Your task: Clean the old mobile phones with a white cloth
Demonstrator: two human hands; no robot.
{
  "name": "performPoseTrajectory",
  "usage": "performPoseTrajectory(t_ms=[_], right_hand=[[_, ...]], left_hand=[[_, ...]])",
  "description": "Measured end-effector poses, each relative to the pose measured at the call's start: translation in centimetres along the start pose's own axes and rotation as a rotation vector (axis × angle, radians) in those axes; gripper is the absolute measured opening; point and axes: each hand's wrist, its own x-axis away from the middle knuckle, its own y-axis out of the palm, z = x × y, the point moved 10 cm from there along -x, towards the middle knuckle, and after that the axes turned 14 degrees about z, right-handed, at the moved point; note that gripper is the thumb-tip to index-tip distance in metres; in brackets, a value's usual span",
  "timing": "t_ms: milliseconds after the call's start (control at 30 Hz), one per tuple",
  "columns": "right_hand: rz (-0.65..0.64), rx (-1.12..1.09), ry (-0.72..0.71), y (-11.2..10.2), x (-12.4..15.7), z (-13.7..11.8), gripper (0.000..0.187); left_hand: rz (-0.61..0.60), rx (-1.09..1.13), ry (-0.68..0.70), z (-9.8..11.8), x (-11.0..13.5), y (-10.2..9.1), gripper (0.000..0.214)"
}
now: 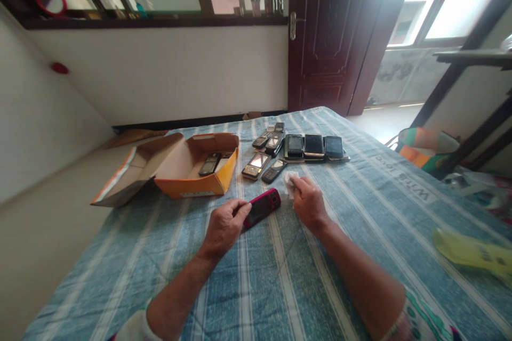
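Observation:
My left hand is closed on one end of a dark pink mobile phone, thumb on top. The phone is tilted, its dark screen facing up and its button end toward the right. A crumpled white tissue is pinched in my right hand, a little to the right of the phone and apart from it. Just beyond my hands lie a small dark keypad phone and a phone with a shiny screen and gold-toned keys.
An open orange cardboard box with a phone inside stands at the left. Further phones lie in a group, including a touchscreen phone in a row at the back. A striped blue cloth covers the surface. Yellow plastic lies at right.

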Motion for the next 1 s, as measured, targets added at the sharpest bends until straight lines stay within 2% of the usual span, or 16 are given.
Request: performPoseTrajectory(t_ms=[133, 300, 467, 567, 700, 800, 933, 1000], right_hand=[[-0.143, 0.099, -0.057, 1.1, 0.6, -0.6, 0.029], [-0.365, 0.191, -0.042, 2.4, 1.8, -0.7, 0.021], [-0.535, 0.184, -0.076, 2.8, 2.2, -0.9, 0.029], [-0.57, 0.157, -0.124, 2.6, 2.1, -0.9, 0.033], [-0.488, 0.106, -0.104, 1.9, 1.2, -0.6, 0.031], [-0.399, -0.082, 0.049, 1.5, 0.7, 0.0, 0.029], [-0.393, -0.41, 0.487, 2.1, 1.4, 1.7, 0.025], [-0.406, -0.535, 0.621, 2.3, 1.9, 1.7, 0.024]], left_hand=[[0.084, -0.014, 0.087, 0.5, -0.1, -0.8, 0.029], [0.086, -0.018, 0.141, 0.6, 0.1, -0.7, 0.027], [0.078, -0.006, 0.175, 0.8, 0.3, -0.6, 0.024], [0.079, -0.001, 0.193, 1.0, 0.4, -0.6, 0.023], [0.07, 0.001, 0.202, 1.1, 0.6, -0.4, 0.023], [0.065, -0.003, 0.202, 1.1, 0.7, -0.3, 0.023], [0.051, -0.004, 0.196, 1.3, 0.7, -0.2, 0.023], [0.044, -0.005, 0.194, 1.4, 0.7, -0.2, 0.022]])
